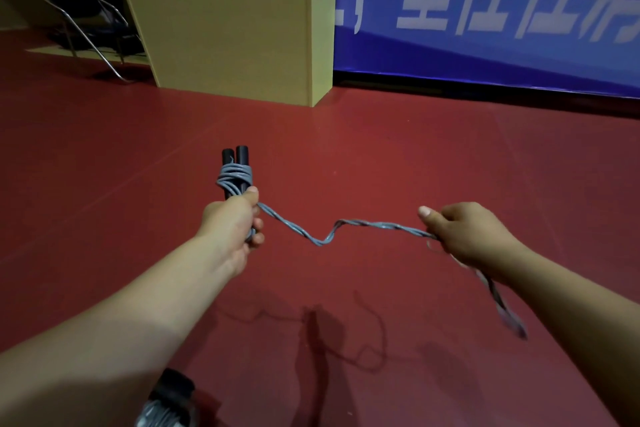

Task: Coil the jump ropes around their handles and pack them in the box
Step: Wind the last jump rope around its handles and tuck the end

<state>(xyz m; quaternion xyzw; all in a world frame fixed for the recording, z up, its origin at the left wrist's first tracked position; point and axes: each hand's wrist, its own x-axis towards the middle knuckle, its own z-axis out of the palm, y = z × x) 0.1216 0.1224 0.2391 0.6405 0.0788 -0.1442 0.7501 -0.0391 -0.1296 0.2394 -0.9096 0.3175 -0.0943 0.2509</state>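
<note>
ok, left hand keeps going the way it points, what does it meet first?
Probably nothing soon: the left hand, gripping the black handles, points up-frame over bare red floor; the wooden cabinet lies beyond, though depth is unclear.

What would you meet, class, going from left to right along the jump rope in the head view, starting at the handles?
Black handles with grey coils → left hand gripping them → slack grey rope → right hand holding it → loose rope tail hanging down.

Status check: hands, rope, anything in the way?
Left hand grips paired black handles. Right hand holds grey twisted rope, partly coiled. Nothing in the way.
</note>
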